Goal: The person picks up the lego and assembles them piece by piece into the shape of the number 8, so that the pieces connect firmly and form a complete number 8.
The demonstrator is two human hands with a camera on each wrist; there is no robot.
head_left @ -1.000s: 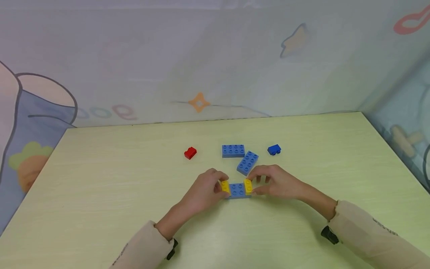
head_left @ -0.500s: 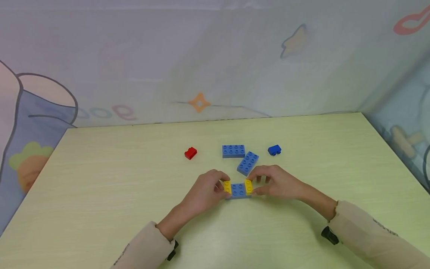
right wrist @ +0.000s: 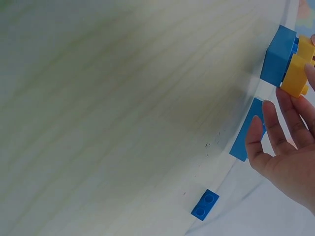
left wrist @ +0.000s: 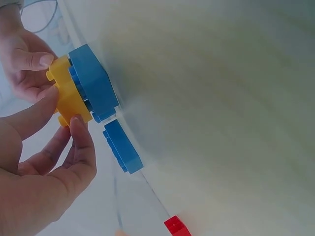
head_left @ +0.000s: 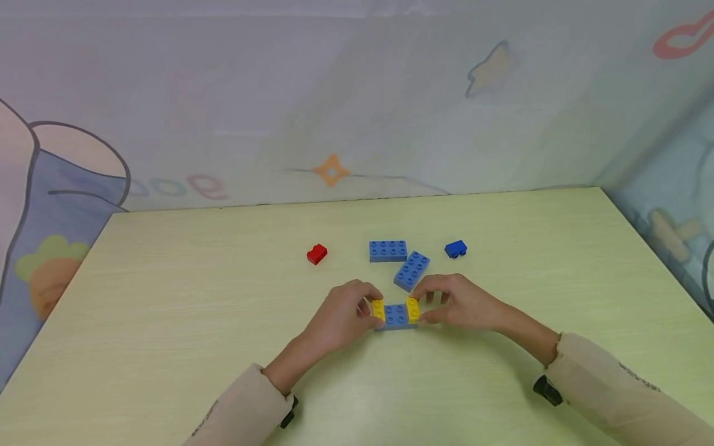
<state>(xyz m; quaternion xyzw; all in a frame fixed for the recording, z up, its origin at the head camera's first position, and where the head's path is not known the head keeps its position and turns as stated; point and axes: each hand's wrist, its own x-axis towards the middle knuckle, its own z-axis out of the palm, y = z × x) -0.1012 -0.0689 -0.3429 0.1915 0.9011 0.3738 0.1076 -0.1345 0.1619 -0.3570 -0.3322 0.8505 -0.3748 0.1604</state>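
Since the yellow brick (head_left: 378, 309) my left grip (head_left: 341, 319) pinches slid toward the right edge of the counter (head_left: 558, 266), it seems squared with my right grip (head_left: 463, 303)'s pinched yellow twin (head_left: 412, 309).

The toy bricks (head_left: 396, 314) look like smooth plastic, the worktop (head_left: 195, 297) like grained wood, the sleeves (head_left: 619, 384) like matt cloth.
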